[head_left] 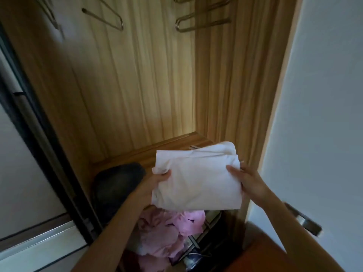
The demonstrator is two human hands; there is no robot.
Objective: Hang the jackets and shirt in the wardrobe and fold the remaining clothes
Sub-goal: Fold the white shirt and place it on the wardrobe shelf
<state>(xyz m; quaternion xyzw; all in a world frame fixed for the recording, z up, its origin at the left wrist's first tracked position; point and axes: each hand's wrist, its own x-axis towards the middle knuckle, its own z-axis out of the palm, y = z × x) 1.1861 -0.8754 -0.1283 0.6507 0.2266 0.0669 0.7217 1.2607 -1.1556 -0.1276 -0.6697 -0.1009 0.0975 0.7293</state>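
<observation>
A folded white garment [198,177] is held in the air in front of the open wooden wardrobe [137,85]. My left hand [155,183] grips its left edge with the thumb on top. My right hand [247,179] grips its right edge, thumb on the cloth. Below the white garment lies a heap of pink clothes [167,230]. A dark folded garment [117,179] rests on the wardrobe's lower shelf [161,152], to the left of my hands. Empty metal hangers [198,24] hang at the top of the wardrobe.
The wardrobe's right side panel [245,85] meets a white wall [324,114]. A dark-framed sliding door [29,144] stands on the left. A metal handle [302,218] sticks out at the lower right. A dark basket edge [202,238] shows under the pink heap.
</observation>
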